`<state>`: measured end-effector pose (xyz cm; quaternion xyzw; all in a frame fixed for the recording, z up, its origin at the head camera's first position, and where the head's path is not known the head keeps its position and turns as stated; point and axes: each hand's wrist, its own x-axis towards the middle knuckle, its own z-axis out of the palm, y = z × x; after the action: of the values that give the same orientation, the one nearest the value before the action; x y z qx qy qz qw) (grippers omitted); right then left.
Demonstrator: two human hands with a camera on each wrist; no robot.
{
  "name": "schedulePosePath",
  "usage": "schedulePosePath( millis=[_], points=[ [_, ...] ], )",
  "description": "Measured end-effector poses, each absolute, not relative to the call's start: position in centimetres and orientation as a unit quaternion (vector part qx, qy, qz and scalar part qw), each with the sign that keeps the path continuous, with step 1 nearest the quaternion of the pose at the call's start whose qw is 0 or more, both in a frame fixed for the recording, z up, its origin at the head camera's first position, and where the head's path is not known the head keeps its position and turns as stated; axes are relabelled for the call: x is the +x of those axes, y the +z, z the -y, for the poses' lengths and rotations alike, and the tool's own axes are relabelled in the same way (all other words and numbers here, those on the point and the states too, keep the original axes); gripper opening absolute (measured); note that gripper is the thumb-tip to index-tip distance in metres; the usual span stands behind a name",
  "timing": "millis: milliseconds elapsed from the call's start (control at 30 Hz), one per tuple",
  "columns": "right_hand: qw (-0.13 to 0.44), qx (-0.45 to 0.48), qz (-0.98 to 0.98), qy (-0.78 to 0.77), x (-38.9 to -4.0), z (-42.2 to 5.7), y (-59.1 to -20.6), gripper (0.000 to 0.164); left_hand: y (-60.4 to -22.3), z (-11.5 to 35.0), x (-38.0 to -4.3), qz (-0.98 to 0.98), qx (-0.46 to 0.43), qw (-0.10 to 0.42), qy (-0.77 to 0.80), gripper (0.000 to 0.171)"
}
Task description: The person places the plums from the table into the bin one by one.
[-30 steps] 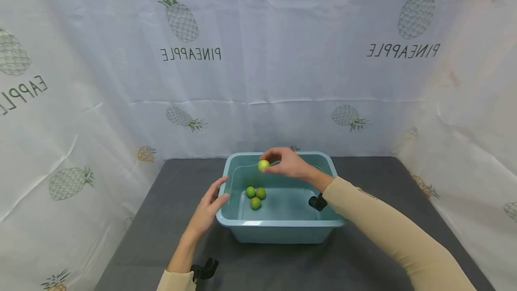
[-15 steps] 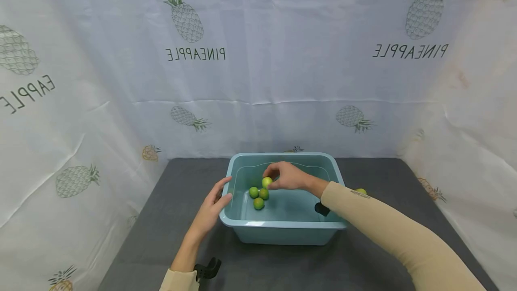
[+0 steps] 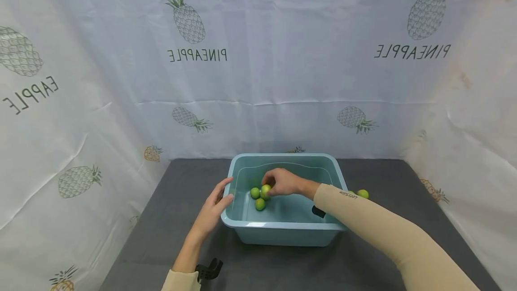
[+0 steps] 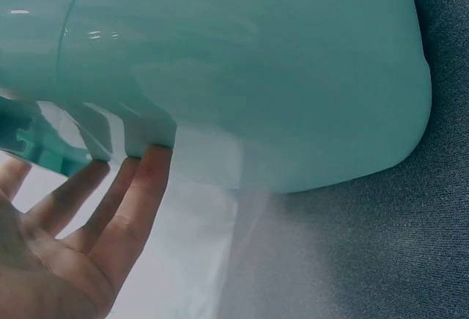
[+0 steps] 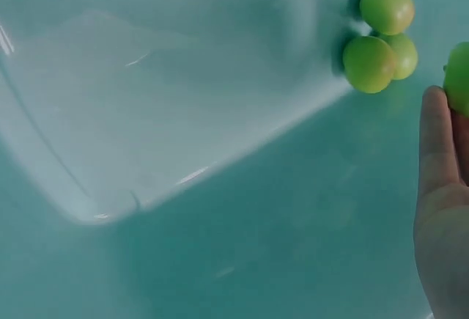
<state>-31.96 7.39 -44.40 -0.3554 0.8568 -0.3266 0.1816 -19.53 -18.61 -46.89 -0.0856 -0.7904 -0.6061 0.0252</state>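
My right hand (image 3: 283, 181) is down inside a light blue plastic basin (image 3: 282, 225), pinching a green lime (image 5: 458, 81) between thumb and fingers. Three more limes lie clustered on the basin floor: one lime (image 5: 387, 7), another lime (image 5: 368, 64) and a lime (image 5: 403, 56) partly behind them. In the head view the held lime overlaps the cluster. At the basin's left side, my left hand (image 3: 214, 205) has its fingers extended, the fingertips (image 4: 157, 150) touching the outer wall under the rim.
A dark grey cloth covers the table (image 3: 169, 219). Just outside the basin's right side sits a lime (image 3: 362, 193), with another partly hidden by the right sleeve (image 3: 371, 219). A white pineapple-print curtain (image 3: 262, 80) encloses the back and sides.
My right hand has lowered the pinched lime from rim height down to the cluster in the basin. The left hand stays at the basin's left side. The view has shifted slightly.
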Motion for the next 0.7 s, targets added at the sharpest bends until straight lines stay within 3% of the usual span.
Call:
schedulePosePath(
  millis=[267,700],
  points=[
    [0.165,-0.373,-0.868,-0.284,-31.9,-7.5,-43.8,0.034,-46.9,18.6,-19.5,0.787,-0.086,0.023,-0.611,0.051],
    [0.124,-0.355,-0.872,-0.314,-30.6,-9.0,-39.1,0.020,-47.0,18.7,-19.7,0.786,-0.090,0.018,-0.612,0.050]
  ],
)
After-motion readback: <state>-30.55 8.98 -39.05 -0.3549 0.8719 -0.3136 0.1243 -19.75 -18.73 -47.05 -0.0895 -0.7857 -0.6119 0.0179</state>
